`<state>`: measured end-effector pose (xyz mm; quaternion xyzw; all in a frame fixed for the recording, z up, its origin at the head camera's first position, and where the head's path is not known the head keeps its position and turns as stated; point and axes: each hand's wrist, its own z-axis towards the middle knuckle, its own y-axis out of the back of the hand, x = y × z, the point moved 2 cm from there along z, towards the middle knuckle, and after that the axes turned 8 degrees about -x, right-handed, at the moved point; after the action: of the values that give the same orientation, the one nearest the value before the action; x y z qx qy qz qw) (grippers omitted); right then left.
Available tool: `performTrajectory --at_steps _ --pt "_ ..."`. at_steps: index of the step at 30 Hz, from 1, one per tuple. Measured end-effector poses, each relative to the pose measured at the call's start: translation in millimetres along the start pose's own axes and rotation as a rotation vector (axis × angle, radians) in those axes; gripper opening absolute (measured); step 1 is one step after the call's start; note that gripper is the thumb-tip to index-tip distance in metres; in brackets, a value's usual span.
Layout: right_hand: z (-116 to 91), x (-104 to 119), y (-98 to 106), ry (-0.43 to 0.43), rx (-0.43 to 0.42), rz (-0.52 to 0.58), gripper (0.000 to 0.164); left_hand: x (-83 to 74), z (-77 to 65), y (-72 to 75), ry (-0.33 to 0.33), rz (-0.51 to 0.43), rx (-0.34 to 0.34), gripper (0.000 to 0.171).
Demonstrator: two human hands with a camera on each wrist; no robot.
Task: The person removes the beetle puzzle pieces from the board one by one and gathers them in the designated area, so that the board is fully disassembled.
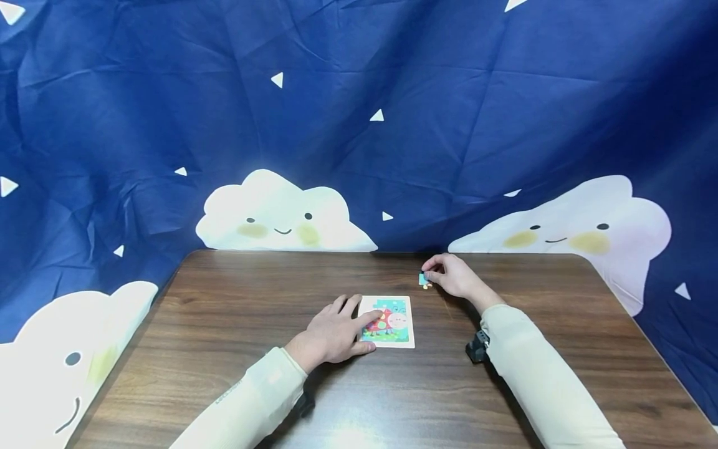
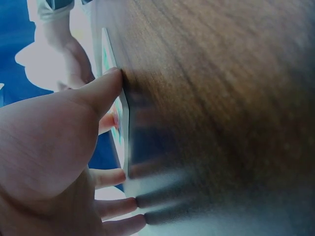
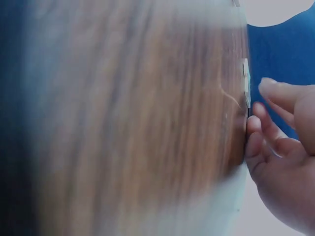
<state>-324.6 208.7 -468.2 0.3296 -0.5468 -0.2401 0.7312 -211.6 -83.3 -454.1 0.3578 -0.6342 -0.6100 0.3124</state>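
A small square jigsaw puzzle (image 1: 401,337) with a white border and a red ladybug picture lies flat on the table. My left hand (image 1: 335,328) rests over its left side, index finger on the picture and thumb at the near left edge. In the left wrist view, the thumb presses the puzzle's rim (image 2: 125,132), while other fingertips of the left hand (image 2: 49,147) touch the tabletop. Farther back, my right hand (image 1: 453,276) hovers at a few light blue and yellowish puzzle pieces (image 1: 423,280). In the right wrist view, the thumb stands apart from the right hand's (image 3: 283,152) bent fingers, close beside the flat pieces (image 3: 246,83).
The brown wooden table (image 1: 235,293) has its far edge just behind the right hand. Beyond it hangs a blue cloth (image 1: 336,137) with white clouds and triangles. A dark wrist camera (image 1: 477,347) sits under the right sleeve.
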Motion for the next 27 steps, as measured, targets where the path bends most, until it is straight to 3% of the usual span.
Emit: performTrajectory --at_steps 7,27 --pt "-5.5 3.5 3.2 0.048 0.032 -0.072 0.026 0.8 -0.4 1.0 -0.003 0.002 0.008 0.069" --pt "-4.3 7.4 0.1 0.085 0.062 -0.129 0.027 0.9 -1.4 1.0 -0.023 -0.007 -0.013 0.067"
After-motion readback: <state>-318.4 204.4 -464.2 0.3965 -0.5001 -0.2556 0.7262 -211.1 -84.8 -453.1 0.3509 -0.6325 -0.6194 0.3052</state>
